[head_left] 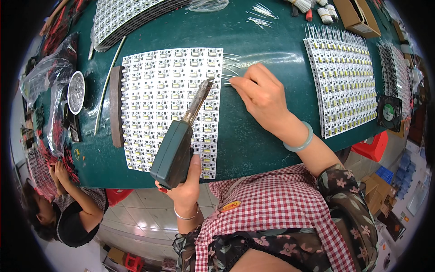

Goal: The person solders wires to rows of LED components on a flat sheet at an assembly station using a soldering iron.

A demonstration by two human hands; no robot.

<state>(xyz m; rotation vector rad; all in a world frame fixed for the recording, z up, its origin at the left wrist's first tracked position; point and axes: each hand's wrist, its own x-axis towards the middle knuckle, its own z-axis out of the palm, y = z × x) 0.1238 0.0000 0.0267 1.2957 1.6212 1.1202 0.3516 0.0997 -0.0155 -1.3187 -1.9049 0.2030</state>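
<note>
My left hand is wrapped round the handle of a dark green soldering gun. Its metal tip reaches up to a pad near the right edge of a white LED circuit board panel, which carries rows of small components. At that same edge my right hand pinches a thin white wire between thumb and fingertips. Several more thin wires stick out from the panel's edge just above. Whether the tip touches the pad, I cannot tell. A grey bar lies along the panel's left side.
Another LED panel with wires along its top lies to the right, next to a small black fan. Loose white wires and stacked panels are at the back. A round metal dish stands left; a co-worker sits beyond.
</note>
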